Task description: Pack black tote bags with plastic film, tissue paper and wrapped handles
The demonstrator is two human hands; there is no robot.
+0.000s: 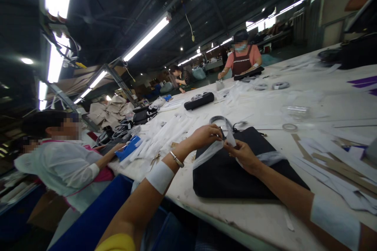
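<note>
Bag (232, 182), blk, lies flat on wht surface (259, 106), handle (219, 119) toward far side. R hand (246, 157): fingers clamped on thin wht strip (230, 138) just above bag. L hand (207, 135): fingers bent close by, can't tell if gripping. Tape roll (290, 127) beyond bag, to R. Co-worker (70, 168) at L, nr blue piece (129, 149).

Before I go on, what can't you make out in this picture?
All in the head view:
- Left hand: fingertips too small and blurred to tell what they grip.
- White strip: lower end hidden by the right hand.
- Black bag: part of its top hidden by the right forearm.
- Purple strips: cut off by the right edge.
</note>
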